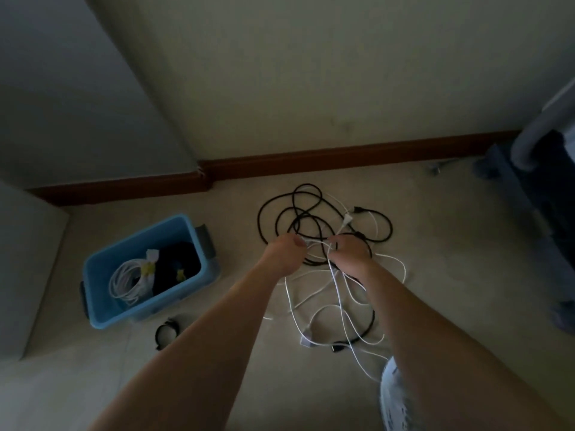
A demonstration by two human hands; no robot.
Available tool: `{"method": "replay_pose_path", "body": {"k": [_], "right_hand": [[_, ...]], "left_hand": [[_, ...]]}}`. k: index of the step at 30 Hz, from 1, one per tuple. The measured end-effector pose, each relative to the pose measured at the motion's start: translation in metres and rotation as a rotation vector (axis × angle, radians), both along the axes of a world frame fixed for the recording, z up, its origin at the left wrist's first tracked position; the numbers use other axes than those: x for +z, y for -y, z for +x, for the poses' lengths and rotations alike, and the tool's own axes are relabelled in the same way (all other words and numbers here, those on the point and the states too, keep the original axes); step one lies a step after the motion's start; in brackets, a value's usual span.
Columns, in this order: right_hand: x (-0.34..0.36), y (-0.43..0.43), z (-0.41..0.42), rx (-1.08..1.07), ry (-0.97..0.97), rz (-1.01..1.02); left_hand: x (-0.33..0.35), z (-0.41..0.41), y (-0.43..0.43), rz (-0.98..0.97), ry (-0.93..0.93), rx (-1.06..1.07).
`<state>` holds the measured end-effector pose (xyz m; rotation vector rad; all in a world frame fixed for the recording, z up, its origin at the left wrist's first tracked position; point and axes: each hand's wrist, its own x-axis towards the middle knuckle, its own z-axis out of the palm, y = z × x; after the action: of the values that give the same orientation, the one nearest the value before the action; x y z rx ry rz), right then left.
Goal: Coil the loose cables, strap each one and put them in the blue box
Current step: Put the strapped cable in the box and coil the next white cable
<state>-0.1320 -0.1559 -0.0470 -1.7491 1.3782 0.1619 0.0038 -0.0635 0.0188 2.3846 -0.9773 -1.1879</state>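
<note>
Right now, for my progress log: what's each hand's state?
Left hand: closed, pinching the white cable.
Right hand: closed, gripping the same white cable.

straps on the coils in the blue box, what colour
Yellow straps, clearest in the head view.

Your box (140, 307) is blue with grey handles (205, 241). Inside you have a white coil (119, 284) and a black coil (174, 253), both with yellow straps (147, 269). Your loose tangle mixes a black cable (259, 217) and a white cable (404, 269) on the beige floor (435, 228).
</note>
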Motion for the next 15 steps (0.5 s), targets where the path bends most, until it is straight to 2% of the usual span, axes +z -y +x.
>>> {"method": "replay_pose_path", "body": {"k": [6,10,12,15], "right_hand": [[-0.037,0.01,0.027,0.075,-0.198,0.052],[-0.045,0.012,0.031,0.064,-0.242,0.058],[-0.04,0.011,0.029,0.018,-0.194,0.059],[-0.025,0.007,0.028,-0.199,0.102,-0.016]], "left_hand": [[-0.026,0.01,0.026,0.012,-0.057,0.054],[-0.037,0.015,0.027,0.023,-0.071,0.07],[-0.042,0.018,0.024,0.026,-0.069,0.084],[-0.03,0.021,0.02,0.006,-0.061,0.101]]}}
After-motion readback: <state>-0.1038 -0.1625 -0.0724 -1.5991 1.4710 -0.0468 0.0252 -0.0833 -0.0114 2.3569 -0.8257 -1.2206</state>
